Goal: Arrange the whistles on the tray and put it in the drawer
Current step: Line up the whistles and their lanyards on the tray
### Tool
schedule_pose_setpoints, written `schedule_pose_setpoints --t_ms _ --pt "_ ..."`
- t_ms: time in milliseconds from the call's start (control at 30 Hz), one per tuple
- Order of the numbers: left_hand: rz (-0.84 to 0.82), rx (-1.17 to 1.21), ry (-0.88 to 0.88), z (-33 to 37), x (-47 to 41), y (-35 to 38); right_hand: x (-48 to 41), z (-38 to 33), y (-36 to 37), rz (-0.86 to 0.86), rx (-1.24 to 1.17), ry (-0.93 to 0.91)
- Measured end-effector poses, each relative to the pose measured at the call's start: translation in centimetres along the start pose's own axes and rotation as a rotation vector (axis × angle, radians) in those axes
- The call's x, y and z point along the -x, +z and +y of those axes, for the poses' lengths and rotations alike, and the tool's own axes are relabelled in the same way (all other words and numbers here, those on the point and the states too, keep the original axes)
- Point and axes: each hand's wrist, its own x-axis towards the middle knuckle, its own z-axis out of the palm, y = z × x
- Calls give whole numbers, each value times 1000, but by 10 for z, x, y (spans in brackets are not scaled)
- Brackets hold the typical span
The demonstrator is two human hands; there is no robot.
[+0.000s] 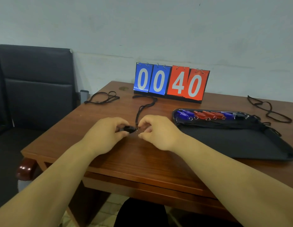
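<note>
Wooden desk [142,159], left hand [106,134], right hand [158,133] pinching half-hidden black whistle [128,129]

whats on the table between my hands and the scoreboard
Head view: a black lanyard cord trails from the black whistle, pinched by the left hand and right hand, back to the scoreboard foot. Nothing else lies there.

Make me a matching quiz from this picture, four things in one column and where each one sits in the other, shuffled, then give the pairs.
1 black whistle
2 scoreboard
3 tray
4 chair

A at the back of the table, by the wall
B left of the table
C held between the left hand and right hand
D on the table, right of the hands

Pairs: 1-C, 2-A, 3-D, 4-B
</note>
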Motion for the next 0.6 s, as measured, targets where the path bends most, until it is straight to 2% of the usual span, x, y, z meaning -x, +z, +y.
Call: schedule_pose_setpoints --t_ms 200,600 --pt "12 219 47 63 -20 17 35 47 -45 104 -16 59" --pt "-162 257 200 147 -80 50 48 117 -101 186 24 167"
